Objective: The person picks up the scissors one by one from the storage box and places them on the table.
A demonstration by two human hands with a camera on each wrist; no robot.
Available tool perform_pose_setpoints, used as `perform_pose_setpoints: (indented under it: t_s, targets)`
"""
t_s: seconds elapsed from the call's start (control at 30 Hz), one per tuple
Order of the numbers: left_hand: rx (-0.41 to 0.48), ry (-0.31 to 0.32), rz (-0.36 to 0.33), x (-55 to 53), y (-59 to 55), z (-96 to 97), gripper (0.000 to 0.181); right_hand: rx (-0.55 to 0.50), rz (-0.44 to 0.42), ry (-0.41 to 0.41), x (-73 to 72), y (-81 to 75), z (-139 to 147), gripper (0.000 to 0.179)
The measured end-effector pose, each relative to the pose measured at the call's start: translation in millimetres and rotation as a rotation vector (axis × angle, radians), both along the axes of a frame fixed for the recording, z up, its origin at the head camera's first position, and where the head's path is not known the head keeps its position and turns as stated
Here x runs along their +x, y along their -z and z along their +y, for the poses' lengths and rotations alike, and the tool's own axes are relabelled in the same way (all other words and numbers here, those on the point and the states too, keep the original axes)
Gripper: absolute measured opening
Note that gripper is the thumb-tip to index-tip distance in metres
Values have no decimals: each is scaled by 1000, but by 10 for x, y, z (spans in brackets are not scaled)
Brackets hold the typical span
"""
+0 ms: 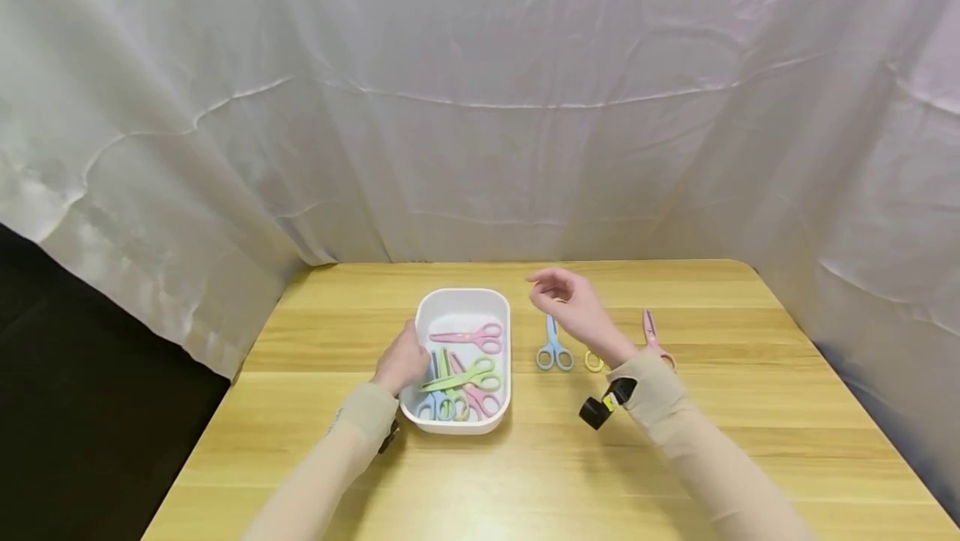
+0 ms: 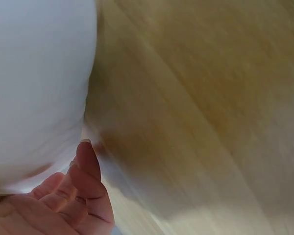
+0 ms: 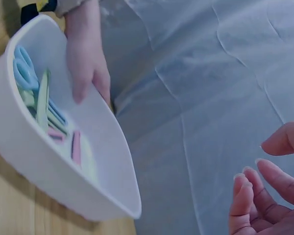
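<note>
A white plastic bin (image 1: 465, 427) stands on the table with several pink, green and blue scissors (image 1: 480, 370) inside. My left hand (image 1: 405, 358) grips its left wall, thumb inside the rim; the left wrist view shows curled fingers (image 2: 90, 183) against the outside of the wall (image 2: 39, 88). To the right of the bin, my right hand (image 1: 566, 299) hangs in the air with loosely bent fingers and holds nothing. Beneath it lie blue scissors (image 1: 554, 351) and yellow scissors (image 1: 593, 361), the latter mostly hidden by the wrist.
Pink scissors (image 1: 649, 328) lie right of the right wrist, their handles partly covered by the sleeve. The wooden table (image 1: 735, 408) ends at a pale curtain (image 1: 480, 174) along the back and sides. A dark area (image 1: 90, 391) lies beyond the left edge.
</note>
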State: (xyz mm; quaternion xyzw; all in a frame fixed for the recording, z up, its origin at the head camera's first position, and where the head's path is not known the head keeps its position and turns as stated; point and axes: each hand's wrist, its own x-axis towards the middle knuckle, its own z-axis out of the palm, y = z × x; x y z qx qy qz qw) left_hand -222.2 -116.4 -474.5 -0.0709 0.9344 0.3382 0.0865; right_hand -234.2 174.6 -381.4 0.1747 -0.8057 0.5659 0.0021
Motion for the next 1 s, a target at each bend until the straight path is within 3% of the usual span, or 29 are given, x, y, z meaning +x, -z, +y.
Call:
perform_pose_setpoints:
  t_s: [0.47,1.0]
  targets:
    - [36,49,-42,72,-88,-94,60,117,25,-193,96,17,-619,30]
    - [64,211,-10,375,-223,-159,50,233,39,-303,122,122,-1104,33]
